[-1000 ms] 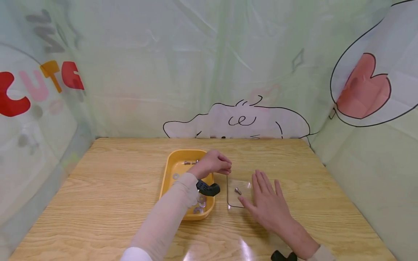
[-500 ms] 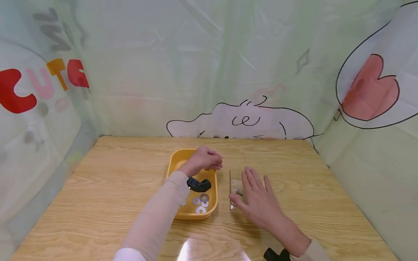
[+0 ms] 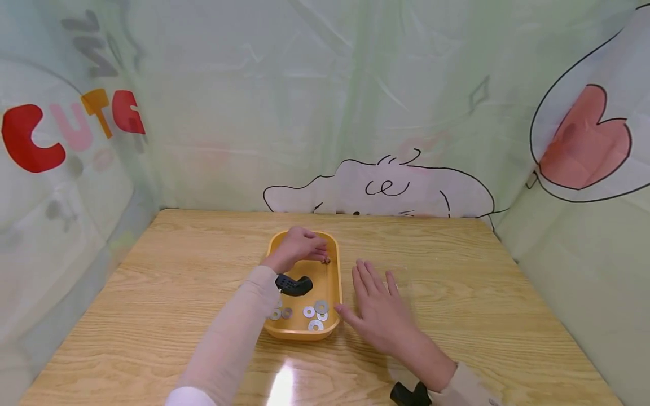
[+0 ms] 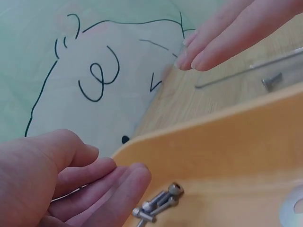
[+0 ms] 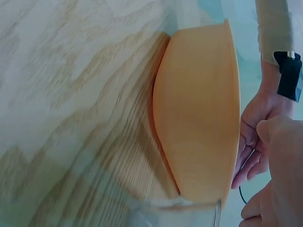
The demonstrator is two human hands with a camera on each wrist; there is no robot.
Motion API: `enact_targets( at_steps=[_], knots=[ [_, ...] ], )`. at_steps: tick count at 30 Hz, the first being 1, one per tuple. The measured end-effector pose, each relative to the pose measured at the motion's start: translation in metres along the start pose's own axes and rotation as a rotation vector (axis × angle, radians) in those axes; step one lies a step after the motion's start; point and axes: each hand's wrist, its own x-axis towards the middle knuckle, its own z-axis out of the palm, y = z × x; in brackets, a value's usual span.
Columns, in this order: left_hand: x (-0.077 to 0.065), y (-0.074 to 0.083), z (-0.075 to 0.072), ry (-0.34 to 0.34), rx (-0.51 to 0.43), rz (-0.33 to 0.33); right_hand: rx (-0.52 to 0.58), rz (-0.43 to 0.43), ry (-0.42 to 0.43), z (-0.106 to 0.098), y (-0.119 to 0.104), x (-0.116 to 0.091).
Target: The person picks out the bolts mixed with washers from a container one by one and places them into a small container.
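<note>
My left hand (image 3: 301, 243) hangs over the back end of the yellow-orange tray (image 3: 333, 282), fingers loosely bent and nothing seen between them. Just past its fingertips, several socket-head bolts (image 4: 163, 201) lie bunched in the tray. Flat washers (image 3: 316, 325) lie at the tray's near end. To the tray's right, my right hand (image 3: 381, 316) stretches out with straight fingers, its thumb tip close to the tray's right rim. Beneath and beyond it shows a clear plastic piece (image 3: 402, 277), partly hidden by the hand. A single bolt (image 4: 271, 81) shows on this piece in the left wrist view.
Tray and clear piece stand on a wood-grain table (image 3: 203, 265). Printed sheeting (image 3: 244, 113) hangs behind the table and along both sides. A black wrist device (image 3: 294, 286) on the left arm covers part of the tray.
My left hand has moved left, from beyond the tray's right rim to above the tray. My right hand has shifted left toward the tray and now covers the bolt in the head view.
</note>
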Motion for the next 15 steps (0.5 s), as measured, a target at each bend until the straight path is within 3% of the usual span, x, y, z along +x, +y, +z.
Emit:
enact_targets(
  at_steps=[9, 15],
  knots=[
    [0.004, -0.011, -0.006, 0.042, -0.009, -0.052, 0.011, -0.025, -0.052, 0.01, -0.017, 0.007],
    [0.009, -0.02, -0.005, 0.071, -0.022, -0.09, -0.039, -0.02, -0.051, 0.015, -0.024, 0.009]
  ],
)
